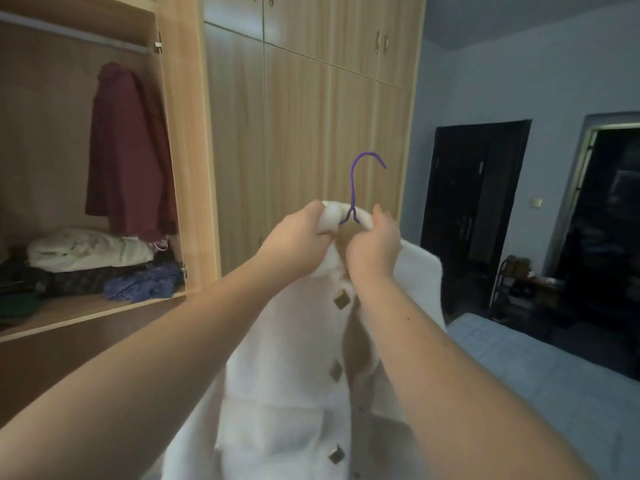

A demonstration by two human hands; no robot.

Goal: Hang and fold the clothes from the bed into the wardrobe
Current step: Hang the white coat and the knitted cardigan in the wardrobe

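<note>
Hanging upright from its collar, the coat (294,358) is being gripped by both the left hand (298,233) and right hand (374,244) beneath the hook (363,174), with the rail (79,38) lying up-left, nearer the left hand.

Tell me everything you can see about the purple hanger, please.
The hanger is thin purple wire, as it looks. Only its hook and neck show; the hook stands upright, its open end pointing right, in front of the closed wardrobe doors. Below the neck the wire splits and goes under the collar of the white coat. The left hand and right hand grip the collar beside it.
</note>
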